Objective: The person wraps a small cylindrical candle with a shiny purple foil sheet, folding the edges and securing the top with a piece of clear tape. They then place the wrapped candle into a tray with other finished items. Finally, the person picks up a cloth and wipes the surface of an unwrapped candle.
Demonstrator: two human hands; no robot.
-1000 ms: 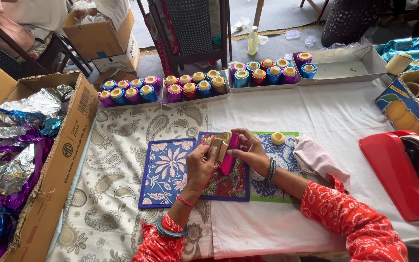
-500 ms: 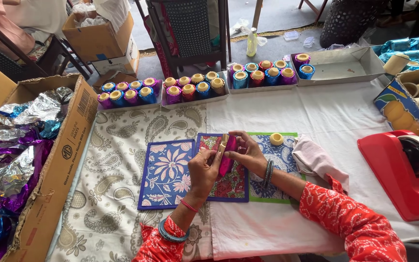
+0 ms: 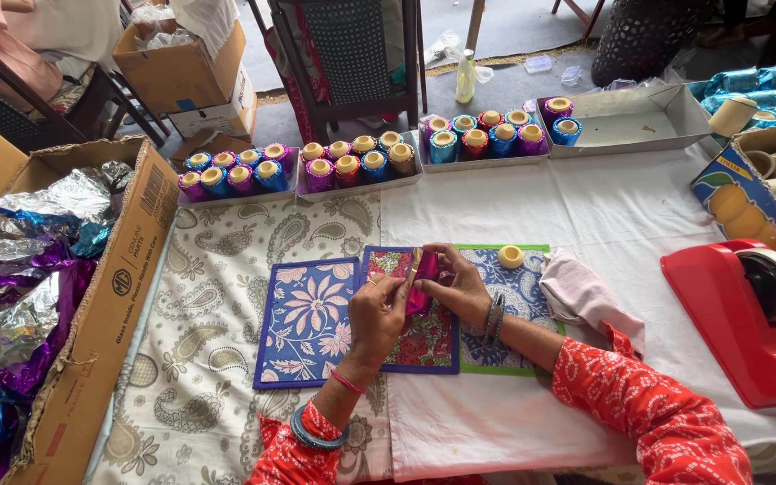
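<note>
Small cup in magenta foil (image 3: 421, 289) is being gripped by left hand (image 3: 377, 310) and right hand (image 3: 456, 286) over floral mats (image 3: 316, 314). Far trays of foil-wrapped cups (image 3: 352, 166) are being filled; one bare cream cup (image 3: 510, 257) is lying right.

Bright, even daylight fills the view; shadows under the fingers (image 3: 392, 286) are soft and faint. Far left of the fingers, crumpled foil (image 3: 56, 202) throws white glare. The white bench (image 3: 639, 207) cloth beyond them reads near overexposed. Focus is sharp; edges bow slightly from wide-angle distortion.
</note>
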